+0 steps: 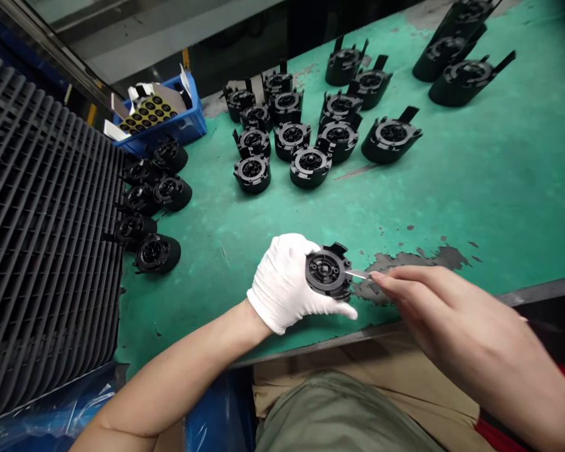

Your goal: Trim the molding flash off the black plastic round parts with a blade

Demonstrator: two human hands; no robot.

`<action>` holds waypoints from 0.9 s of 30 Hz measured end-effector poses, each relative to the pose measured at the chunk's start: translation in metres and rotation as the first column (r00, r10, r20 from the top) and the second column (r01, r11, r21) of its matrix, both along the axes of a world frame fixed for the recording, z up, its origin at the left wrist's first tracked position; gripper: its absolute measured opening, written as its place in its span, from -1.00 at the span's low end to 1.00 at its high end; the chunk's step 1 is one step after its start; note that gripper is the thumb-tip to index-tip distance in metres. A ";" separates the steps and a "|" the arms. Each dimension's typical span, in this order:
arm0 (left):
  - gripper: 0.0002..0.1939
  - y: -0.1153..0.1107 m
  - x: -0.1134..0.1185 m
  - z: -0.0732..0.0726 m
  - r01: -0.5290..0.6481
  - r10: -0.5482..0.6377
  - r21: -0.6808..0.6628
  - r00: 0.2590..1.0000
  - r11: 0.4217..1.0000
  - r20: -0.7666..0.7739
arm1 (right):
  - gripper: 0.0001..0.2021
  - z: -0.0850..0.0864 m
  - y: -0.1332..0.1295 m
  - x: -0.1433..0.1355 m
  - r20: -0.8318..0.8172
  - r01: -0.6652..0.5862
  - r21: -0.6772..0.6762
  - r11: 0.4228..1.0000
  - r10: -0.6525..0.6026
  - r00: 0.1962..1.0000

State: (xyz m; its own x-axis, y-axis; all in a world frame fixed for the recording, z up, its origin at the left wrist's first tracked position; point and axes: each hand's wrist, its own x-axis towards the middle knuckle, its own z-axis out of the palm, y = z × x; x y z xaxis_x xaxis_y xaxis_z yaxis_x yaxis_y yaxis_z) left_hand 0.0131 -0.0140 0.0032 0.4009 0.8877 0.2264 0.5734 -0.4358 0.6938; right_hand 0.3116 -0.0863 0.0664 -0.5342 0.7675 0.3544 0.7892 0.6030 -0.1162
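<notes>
Black and probably plastic, the round housing [325, 269] looked light and stiff, its protruding tabs [338, 248] likely the fragile part. It was near the front edge of the green table [508, 188], gripped from the side by the white-gloved left hand [285, 285]. The bare right hand [471, 320] pinched a thin tool [358, 275] pointed at its rim. The outer wall seemed the safest hold, though perhaps slippery under fabric.

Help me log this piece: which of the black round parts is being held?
The part in the white-gloved left hand, with the thin tool in the right hand at its rim; the others sit on the green table, untouched.
</notes>
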 end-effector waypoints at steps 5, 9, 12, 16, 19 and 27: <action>0.56 0.001 -0.008 0.006 0.133 -0.144 -0.125 0.986 0.983 -0.086 | -0.60 -0.020 0.007 -0.005 -0.047 -0.025 0.013 1.000 0.025 0.999; 0.45 0.008 -0.015 0.004 0.319 -0.322 -0.074 0.946 0.945 -0.039 | -0.53 -0.013 0.002 -0.001 -0.053 -0.022 -0.004 1.000 0.022 0.998; 0.18 0.013 -0.015 0.001 0.414 -0.415 0.016 0.910 0.910 0.015 | -0.52 0.000 -0.003 -0.003 0.024 -0.025 0.023 0.999 0.025 0.999; 0.14 0.014 -0.009 -0.002 0.400 -0.400 0.001 0.916 0.917 -0.027 | -0.50 0.007 -0.005 -0.008 0.067 -0.034 0.050 0.998 0.031 0.997; 0.39 0.010 -0.006 -0.003 0.357 -0.361 -0.047 0.926 0.933 -0.112 | -0.49 0.006 -0.009 -0.008 0.054 -0.040 0.039 0.998 0.038 0.998; 0.41 0.004 -0.004 -0.001 0.342 -0.347 -0.062 0.928 0.938 -0.134 | -0.45 0.005 -0.021 0.000 0.090 -0.051 0.051 0.997 0.046 0.995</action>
State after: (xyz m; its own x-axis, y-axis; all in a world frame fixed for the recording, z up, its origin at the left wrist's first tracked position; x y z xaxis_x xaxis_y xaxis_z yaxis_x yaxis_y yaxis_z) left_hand 0.0090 -0.0100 0.0027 0.7086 0.6962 0.1150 0.4853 -0.5992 0.6368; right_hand 0.3120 -0.1072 0.0711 -0.6015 0.7213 0.3435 0.7647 0.6442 -0.0138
